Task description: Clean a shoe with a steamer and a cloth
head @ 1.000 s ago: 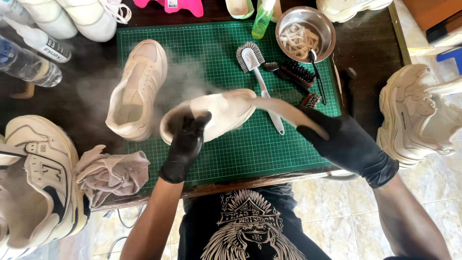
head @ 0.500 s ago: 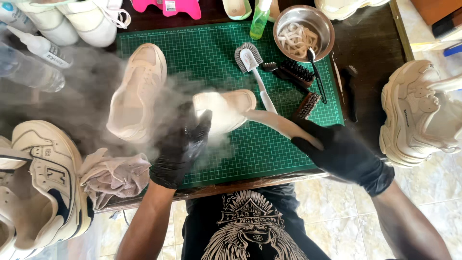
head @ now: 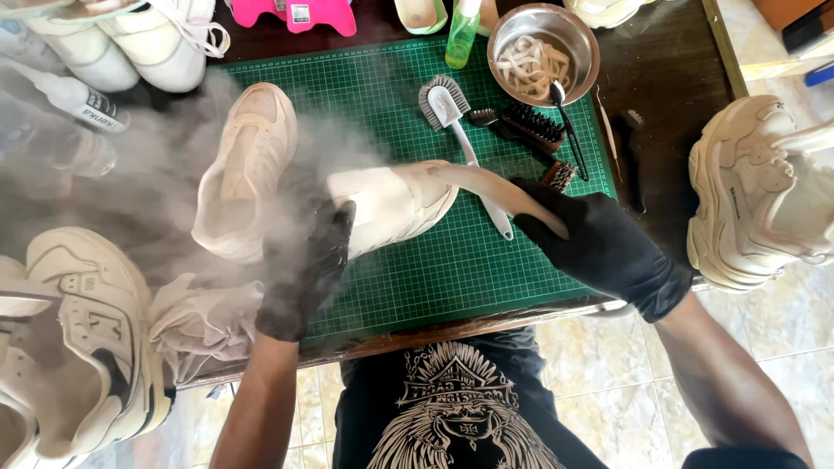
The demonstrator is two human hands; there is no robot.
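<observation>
Both my hands wear black gloves. My left hand (head: pixel 308 274) presses against the near end of a pair of cream insoles (head: pixel 395 201) held together over the green cutting mat (head: pixel 452 269). My right hand (head: pixel 599 243) grips the insoles' far, narrow end. A cloud of pale dust drifts left from them across the table. A beige sneaker (head: pixel 248 169) lies on its side on the mat just left of the insoles.
Behind the insoles lie a white-handled brush (head: pixel 452 113), a black brush (head: pixel 530 123) and a steel bowl (head: pixel 543 39) with laces. A crumpled cloth (head: pixel 204 321) sits front left. Several more sneakers ring the mat: one far right (head: pixel 756 191), others left (head: pixel 78 339).
The insoles have been slapped together and shifted slightly right. The dust cloud has grown and spread left over the bottles and sneakers. My left hand has dropped lower against the insoles.
</observation>
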